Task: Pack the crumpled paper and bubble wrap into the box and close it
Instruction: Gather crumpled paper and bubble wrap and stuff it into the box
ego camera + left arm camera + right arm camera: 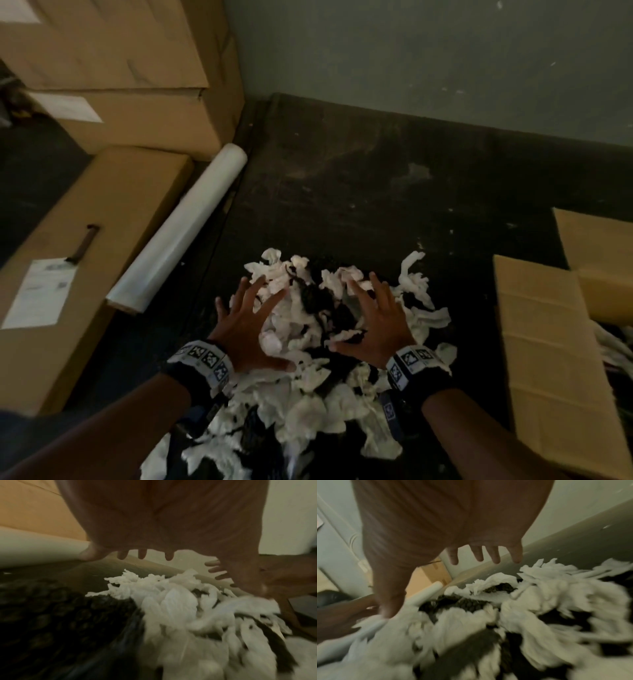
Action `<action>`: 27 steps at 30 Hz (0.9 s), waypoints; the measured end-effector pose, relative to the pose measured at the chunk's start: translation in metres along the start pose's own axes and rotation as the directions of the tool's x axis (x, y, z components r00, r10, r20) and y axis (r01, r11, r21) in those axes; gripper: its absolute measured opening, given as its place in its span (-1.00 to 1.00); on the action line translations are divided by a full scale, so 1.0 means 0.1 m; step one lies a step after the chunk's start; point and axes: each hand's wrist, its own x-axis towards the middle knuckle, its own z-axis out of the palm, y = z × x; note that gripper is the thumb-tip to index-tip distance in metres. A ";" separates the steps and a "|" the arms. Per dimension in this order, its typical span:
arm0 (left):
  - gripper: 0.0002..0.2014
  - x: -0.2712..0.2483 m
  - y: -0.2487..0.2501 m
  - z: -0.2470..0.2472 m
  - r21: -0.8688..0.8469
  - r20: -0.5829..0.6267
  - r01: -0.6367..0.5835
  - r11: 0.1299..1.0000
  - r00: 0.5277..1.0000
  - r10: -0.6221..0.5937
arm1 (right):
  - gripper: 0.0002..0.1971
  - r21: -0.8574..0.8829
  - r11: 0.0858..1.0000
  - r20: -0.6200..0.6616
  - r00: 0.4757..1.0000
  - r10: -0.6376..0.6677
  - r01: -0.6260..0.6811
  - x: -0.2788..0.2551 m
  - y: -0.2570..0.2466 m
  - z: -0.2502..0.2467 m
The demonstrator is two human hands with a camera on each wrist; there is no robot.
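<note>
While both hands (251,325) hover spread, crumpled paper (301,418) seemingly lies beneath.

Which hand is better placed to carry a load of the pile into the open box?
Probably the right hand: it is spread over the crumpled paper on the side nearest the open box.

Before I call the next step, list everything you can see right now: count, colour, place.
Crumpled paper: one heap, white, floor centre.
Bubble wrap: pieces, dark, mixed through the heap.
Open box: one, brown, right edge, flaps up, white scraps inside.
Closed cartons: three, brown, left, two of them stacked.
Film roll: one, white, lying beside the cartons.
Floor: dark.
Wrist bands: two, black with markers.
Left hand: fingers spread over the heap.
Right hand: fingers spread over the heap.
</note>
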 end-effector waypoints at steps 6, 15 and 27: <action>0.52 -0.04 0.22 0.13 0.108 0.092 -0.029 0.994 0.996 0.019 | 0.55 -0.171 0.983 0.123 0.991 -0.051 0.072 -0.05 -0.02 0.04; 0.57 0.54 0.39 0.29 0.093 0.193 0.140 0.986 0.969 -0.156 | 0.65 -0.317 0.911 0.318 0.934 -0.160 0.264 0.72 -0.13 0.02; -0.01 0.63 0.25 0.65 0.107 -0.077 0.140 0.984 0.988 -0.132 | -0.08 -0.325 0.892 0.200 0.944 -0.261 0.315 0.96 0.24 0.42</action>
